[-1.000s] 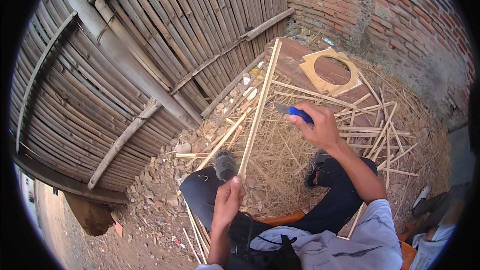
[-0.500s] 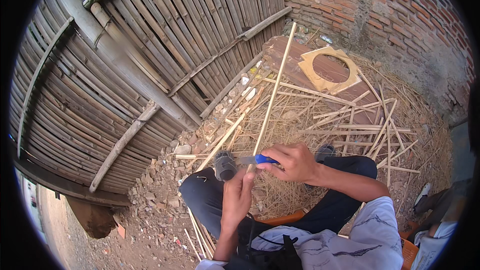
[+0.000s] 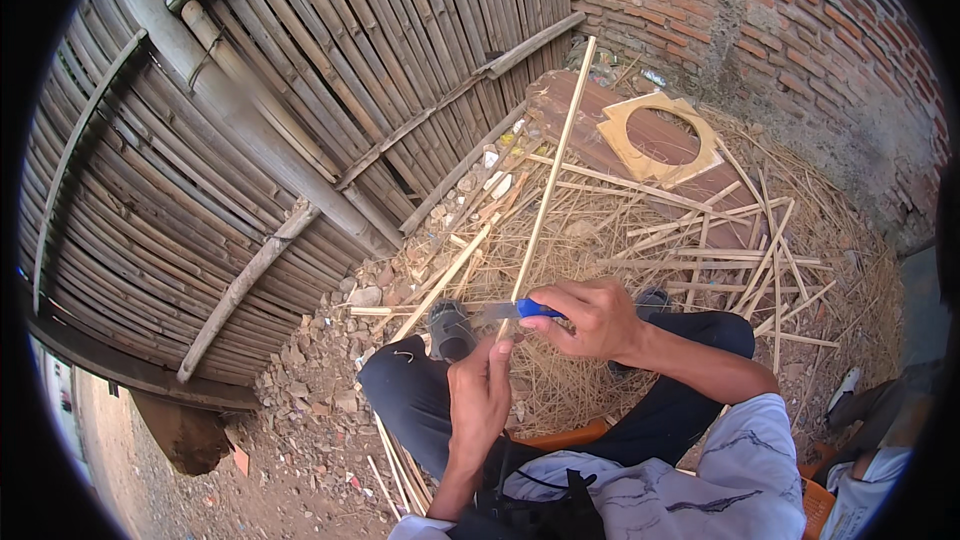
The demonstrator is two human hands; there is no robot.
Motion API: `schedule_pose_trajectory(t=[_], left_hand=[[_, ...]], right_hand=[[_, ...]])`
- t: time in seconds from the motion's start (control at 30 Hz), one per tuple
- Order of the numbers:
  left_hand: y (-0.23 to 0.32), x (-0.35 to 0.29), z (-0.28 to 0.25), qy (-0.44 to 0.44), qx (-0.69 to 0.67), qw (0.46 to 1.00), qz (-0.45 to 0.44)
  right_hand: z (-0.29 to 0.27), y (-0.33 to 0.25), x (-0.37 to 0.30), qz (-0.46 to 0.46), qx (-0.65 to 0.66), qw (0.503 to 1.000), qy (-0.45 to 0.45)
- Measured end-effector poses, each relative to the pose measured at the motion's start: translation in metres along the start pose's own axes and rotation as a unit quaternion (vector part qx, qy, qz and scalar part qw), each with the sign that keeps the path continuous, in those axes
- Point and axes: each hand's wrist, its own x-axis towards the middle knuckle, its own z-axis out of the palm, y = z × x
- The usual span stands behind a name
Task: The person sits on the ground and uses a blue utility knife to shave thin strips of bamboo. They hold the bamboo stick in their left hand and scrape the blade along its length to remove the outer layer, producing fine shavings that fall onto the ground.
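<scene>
My left hand (image 3: 480, 386) is closed round the near end of a long, pale bamboo strip (image 3: 553, 180), with its thumb along the strip. The strip points away from me and up, over the littered ground. A knife with a blue handle (image 3: 540, 311) is gripped in my right hand (image 3: 590, 320). Its grey blade (image 3: 492, 314) lies across the strip, just beyond my left thumb. Whether the edge bites into the bamboo cannot be made out.
Cut strips (image 3: 770, 260) lie crisscrossed on shavings at the right. A brown board (image 3: 560, 110) bears a flat piece with a round hole (image 3: 611, 135). A bamboo wall (image 3: 400, 60) rises left, a brick wall (image 3: 650, 0) behind. Another person's leg (image 3: 880, 402) shows at right.
The knife and my right hand have shifted slightly to the right. The strip has tilted a little, its far end moving up and right. My left hand keeps its hold.
</scene>
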Motion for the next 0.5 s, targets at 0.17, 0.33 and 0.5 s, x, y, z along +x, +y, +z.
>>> schedule_pose_trajectory(t=[0.17, 0.33, 0.5], left_hand=[[0.004, -0.001, -0.003, 0.001, 0.014, 1.0, -0.01], [0.0, -0.008, -0.005, 0.006, 0.02, 1.0, -0.015], [-0.011, -0.011, -0.012, -0.006, 0.048, 0.999, -0.006]], right_hand=[[-0.004, 0.005, 0.003, 0.017, -0.017, 1.0, 0.013], [-0.012, 0.024, 0.01, 0.028, -0.038, 0.998, 0.048], [-0.016, 0.035, 0.013, 0.052, -0.053, 0.996, 0.045]])
